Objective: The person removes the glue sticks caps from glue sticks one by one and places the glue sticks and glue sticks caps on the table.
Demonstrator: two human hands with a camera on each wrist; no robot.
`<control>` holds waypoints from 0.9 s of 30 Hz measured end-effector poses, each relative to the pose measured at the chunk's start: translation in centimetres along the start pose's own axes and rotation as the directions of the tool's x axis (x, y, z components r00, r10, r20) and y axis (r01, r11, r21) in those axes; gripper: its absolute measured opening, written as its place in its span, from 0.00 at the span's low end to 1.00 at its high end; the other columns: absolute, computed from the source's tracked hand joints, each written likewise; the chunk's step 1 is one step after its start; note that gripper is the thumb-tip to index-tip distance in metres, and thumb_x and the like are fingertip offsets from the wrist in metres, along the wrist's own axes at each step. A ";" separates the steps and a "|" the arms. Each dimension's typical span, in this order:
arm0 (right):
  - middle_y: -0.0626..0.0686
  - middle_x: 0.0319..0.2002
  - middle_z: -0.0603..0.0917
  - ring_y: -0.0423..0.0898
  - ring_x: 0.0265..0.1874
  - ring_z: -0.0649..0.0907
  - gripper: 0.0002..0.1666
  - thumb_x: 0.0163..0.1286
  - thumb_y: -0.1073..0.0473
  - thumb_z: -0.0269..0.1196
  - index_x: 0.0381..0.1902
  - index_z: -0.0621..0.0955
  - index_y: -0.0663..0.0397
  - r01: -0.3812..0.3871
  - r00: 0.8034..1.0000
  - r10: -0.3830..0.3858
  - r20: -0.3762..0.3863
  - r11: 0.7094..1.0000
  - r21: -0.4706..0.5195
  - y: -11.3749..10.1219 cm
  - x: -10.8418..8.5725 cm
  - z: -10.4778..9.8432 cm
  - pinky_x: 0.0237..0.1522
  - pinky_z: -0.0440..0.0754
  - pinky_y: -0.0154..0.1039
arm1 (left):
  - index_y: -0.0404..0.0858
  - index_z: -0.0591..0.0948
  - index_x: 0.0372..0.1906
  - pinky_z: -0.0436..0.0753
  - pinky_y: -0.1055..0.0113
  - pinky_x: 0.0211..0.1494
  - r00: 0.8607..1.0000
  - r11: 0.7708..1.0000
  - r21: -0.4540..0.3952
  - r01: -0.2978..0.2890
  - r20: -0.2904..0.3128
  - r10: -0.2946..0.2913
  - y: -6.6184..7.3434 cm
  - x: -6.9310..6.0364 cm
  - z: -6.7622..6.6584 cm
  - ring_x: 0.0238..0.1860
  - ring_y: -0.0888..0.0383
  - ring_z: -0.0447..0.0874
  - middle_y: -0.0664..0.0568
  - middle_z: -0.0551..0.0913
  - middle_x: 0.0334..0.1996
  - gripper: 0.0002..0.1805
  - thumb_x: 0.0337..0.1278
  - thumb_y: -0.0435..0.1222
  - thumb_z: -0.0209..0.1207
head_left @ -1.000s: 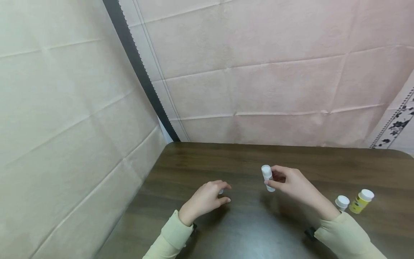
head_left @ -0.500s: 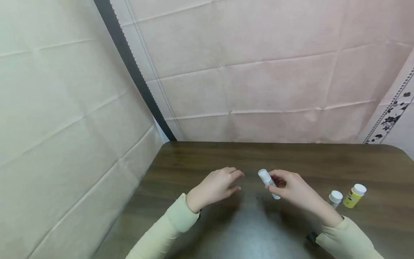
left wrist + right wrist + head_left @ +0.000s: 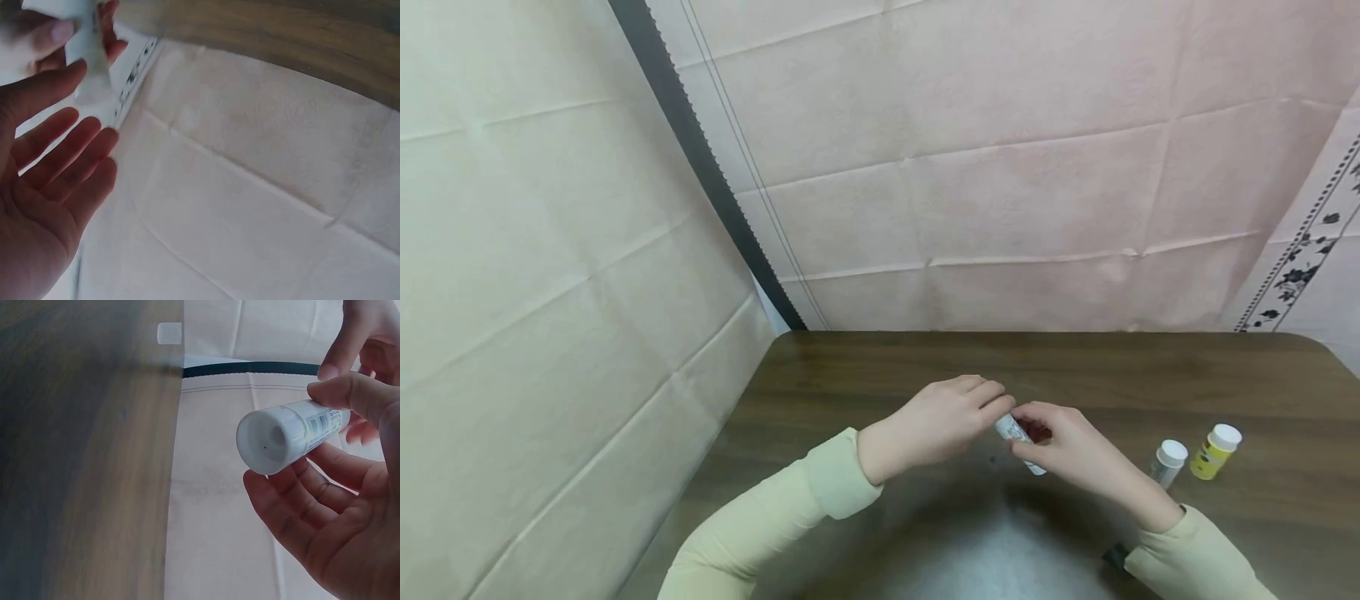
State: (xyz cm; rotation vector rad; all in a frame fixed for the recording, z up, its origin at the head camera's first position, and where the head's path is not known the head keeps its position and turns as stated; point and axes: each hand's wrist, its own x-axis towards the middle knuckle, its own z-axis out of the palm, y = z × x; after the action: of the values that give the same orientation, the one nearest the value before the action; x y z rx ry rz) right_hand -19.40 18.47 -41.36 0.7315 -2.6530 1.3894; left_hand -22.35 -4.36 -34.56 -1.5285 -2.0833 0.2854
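A white cylindrical tube [image 3: 1013,428] with a printed label is pinched between the thumb and fingers of my right hand [image 3: 1071,442], tilted above the table. In the right wrist view the tube [image 3: 294,432] shows a barcode and a broad, recessed end facing the camera. My left hand [image 3: 940,417] is at the tube's upper end and hides it in the head view. In the left wrist view the left hand [image 3: 56,181] has its fingers loosely extended beside the tube [image 3: 87,56], not wrapped round it. Whether the thumb touches it I cannot tell.
A small white cylindrical piece [image 3: 169,333] stands on the brown table [image 3: 865,358] in the right wrist view. Right of my right hand stand a white-capped clear bottle [image 3: 1168,462] and a yellow bottle [image 3: 1213,454] with a white cap. Pale cloth [image 3: 1037,208] hangs behind.
My left hand has moved right, away from a small white piece it was at, and reached the tube's upper end. My right hand keeps hold of the tube, which has tilted further.
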 end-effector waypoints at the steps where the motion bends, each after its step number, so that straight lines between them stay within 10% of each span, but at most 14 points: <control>1: 0.42 0.36 0.85 0.35 0.34 0.82 0.11 0.70 0.62 0.71 0.49 0.87 0.55 0.005 1.000 -0.005 -0.003 1.000 -0.004 0.0 0.0 0.1 0.35 0.83 0.34 | 0.43 0.86 0.52 0.83 0.71 0.59 1.000 0.999 0.042 -0.023 -0.004 0.023 0.1 0.1 0.1 0.49 0.59 0.86 0.57 0.86 0.48 0.11 0.68 0.30 0.66; 13: 0.40 0.35 0.84 0.35 0.34 0.82 0.07 0.67 0.63 0.72 0.41 0.86 0.49 0.061 0.998 -0.061 0.008 0.998 -0.010 -0.2 -0.1 0.5 0.35 0.83 0.35 | 0.46 0.86 0.44 0.81 0.70 0.64 0.995 0.957 0.274 -0.091 -0.011 0.098 0.8 -0.1 0.7 0.42 0.62 0.84 0.59 0.85 0.38 0.06 0.72 0.32 0.65; 27: 0.35 0.33 0.82 0.33 0.33 0.81 0.10 0.65 0.61 0.78 0.41 0.88 0.46 0.140 0.989 -0.142 -0.036 0.988 -0.063 0.0 -0.2 1.3 0.37 0.85 0.38 | 0.48 0.88 0.52 0.84 0.74 0.56 0.986 0.952 0.281 -0.122 0.144 0.084 0.9 -0.5 0.1 0.44 0.64 0.87 0.60 0.88 0.43 0.07 0.75 0.38 0.65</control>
State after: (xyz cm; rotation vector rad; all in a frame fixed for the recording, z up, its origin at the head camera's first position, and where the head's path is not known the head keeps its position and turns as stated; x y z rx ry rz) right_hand -19.04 17.52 -42.14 0.8562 -2.5450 1.2691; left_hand -21.59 -4.50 -35.19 -1.4742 -1.9565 0.7140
